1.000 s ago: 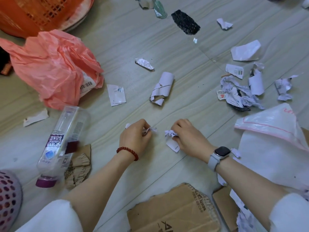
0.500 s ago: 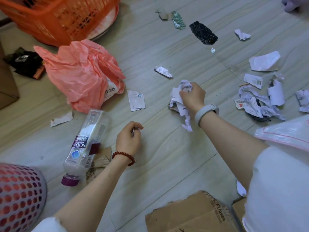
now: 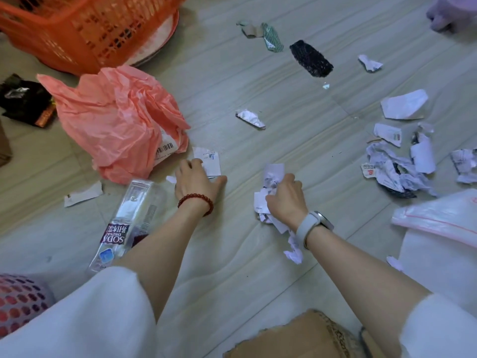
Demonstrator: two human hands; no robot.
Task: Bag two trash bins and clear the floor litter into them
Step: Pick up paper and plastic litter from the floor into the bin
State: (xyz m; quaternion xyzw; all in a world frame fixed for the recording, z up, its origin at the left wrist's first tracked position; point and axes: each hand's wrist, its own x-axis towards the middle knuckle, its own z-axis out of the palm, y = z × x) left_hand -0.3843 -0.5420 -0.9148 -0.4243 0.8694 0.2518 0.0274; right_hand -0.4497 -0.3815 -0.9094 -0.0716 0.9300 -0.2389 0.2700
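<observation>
The left hand (image 3: 197,180) lay palm-down on the floor (image 3: 296,130), fingers spread and reaching onto a flat paper slip (image 3: 209,161) just beside the pink plastic bag (image 3: 116,120). The right hand (image 3: 284,196) was curled tight round a wad of crumpled paper (image 3: 271,182), scraps trailing below the wrist. A clear soda bottle (image 3: 129,218) lay near the left forearm, its long axis running away from the person.
</observation>
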